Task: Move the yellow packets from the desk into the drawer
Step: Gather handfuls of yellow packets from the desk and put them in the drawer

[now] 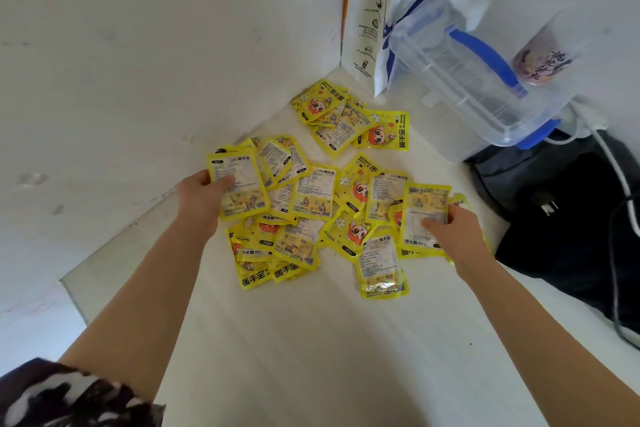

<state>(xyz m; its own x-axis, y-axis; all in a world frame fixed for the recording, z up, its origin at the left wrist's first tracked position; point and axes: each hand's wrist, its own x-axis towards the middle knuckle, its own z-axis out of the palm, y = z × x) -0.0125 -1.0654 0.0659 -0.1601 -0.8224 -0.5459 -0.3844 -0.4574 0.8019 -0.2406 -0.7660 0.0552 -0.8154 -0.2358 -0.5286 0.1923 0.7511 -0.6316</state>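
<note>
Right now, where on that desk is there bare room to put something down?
The near desk between the two forearms is bare, up to the yellow packets. The back right is crowded: clear container, paper bag, black bag.

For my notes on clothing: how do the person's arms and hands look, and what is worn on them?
Both forearms are bare, and the left hand and right hand wear no gloves. No rings or watch show. A dark sleeve with white patches shows at the left arm's upper part.
</note>
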